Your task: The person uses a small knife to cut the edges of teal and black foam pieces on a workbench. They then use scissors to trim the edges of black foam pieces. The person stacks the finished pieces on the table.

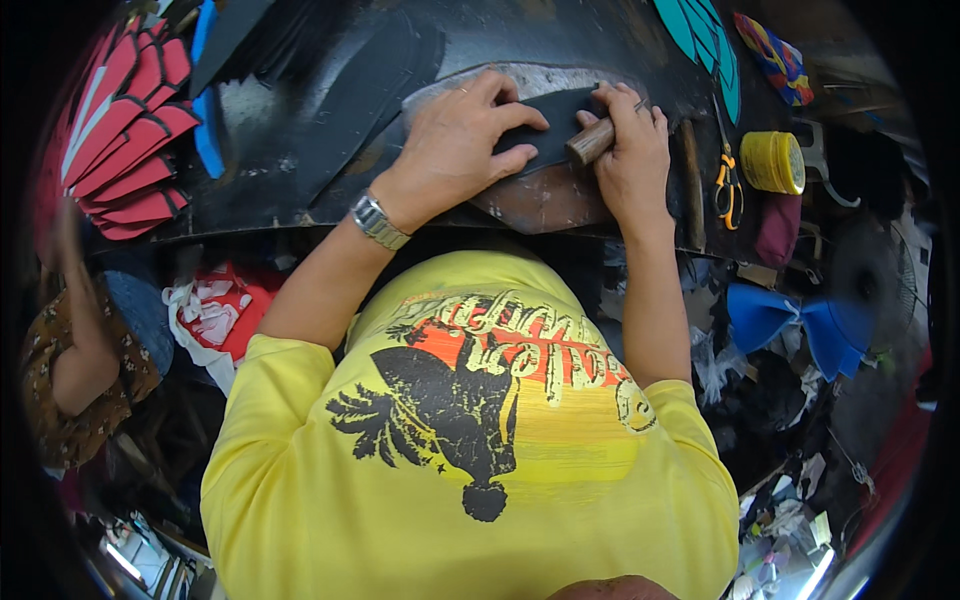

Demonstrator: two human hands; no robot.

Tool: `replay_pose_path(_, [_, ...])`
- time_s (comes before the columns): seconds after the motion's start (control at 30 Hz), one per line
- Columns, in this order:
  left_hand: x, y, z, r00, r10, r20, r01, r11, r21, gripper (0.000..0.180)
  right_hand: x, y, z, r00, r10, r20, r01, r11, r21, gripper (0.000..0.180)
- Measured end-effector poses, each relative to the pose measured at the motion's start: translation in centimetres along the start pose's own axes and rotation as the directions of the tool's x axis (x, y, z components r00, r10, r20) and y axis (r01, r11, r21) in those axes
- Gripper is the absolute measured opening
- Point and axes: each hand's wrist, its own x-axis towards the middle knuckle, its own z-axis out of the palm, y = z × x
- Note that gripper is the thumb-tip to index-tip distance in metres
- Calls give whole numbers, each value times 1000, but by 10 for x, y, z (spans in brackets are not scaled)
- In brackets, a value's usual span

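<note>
A flat black piece with a rounded outline [556, 122] lies on a worn grey slab [418, 97] near the table's front edge. My left hand [465, 132] rests at its left end, thumb and fingers spread, holding nothing. Over its right end my right hand [637, 158] is closed round a tool with a thick wooden handle [590, 142]. A thin dark part shows past the fingers; the rest of the tool is hidden, so its kind is unclear. A brown, scuffed flat piece [548, 197] lies just in front of the black one.
Black sole-shaped pieces [362, 103] lie left of my hands. Red-pink pieces [130, 150] fan out at far left, teal ones [702, 40] at back right. A wooden stick [692, 185], orange-handled scissors [727, 188] and a yellow tub [772, 162] are to the right. Another person's arm [82, 345] shows at left.
</note>
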Motion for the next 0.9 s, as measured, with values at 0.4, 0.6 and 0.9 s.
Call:
replay_pose_path(0.4, [-8, 0, -63, 979, -163, -123, 121, 947, -297, 19, -9, 8, 10, 952, 302, -57, -231, 824, 517, 32])
replay_pose_path(0.6, [6, -71, -180, 890, -263, -373, 183, 954, -236, 25, -6, 10, 12, 957, 277, -87, -210, 867, 453, 32])
replay_pose_path(0.9, [15, -137, -209, 864, -353, -360, 449, 863, 231, 39, -4, 1, 3, 967, 234, -98, -172, 890, 421, 32])
